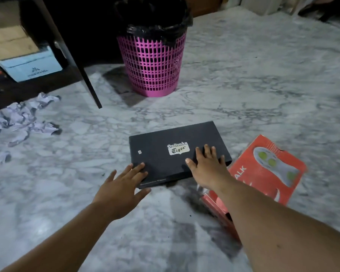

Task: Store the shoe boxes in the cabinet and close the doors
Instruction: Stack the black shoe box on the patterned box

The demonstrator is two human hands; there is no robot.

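At the far left the cabinet (18, 83) stands with its dark door (73, 55) swung open, a pale blue box (30, 68) and brown cartons already on its shelf, and crumpled paper (18, 118) strewn on the marble floor (243, 85) just in front; a pink bin (153, 61) sits behind the door. Toward the middle, the left hand (122, 187) is spread wide, fingertips touching the near-left corner of the black shoe box (175, 152), which lies flat on the floor well apart from the cabinet. The right hand (206, 165) rests open and flat on the lid near its right end, gripping nothing yet. This box looks like stiff cardboard, probably light, with a smooth lid that could slide off; taking it by both short ends, fingers under the base and thumbs on the lid, seems safest. At the right, a red shoe box (263, 173) lies tilted just beside it, partly under the forearm, waiting its turn
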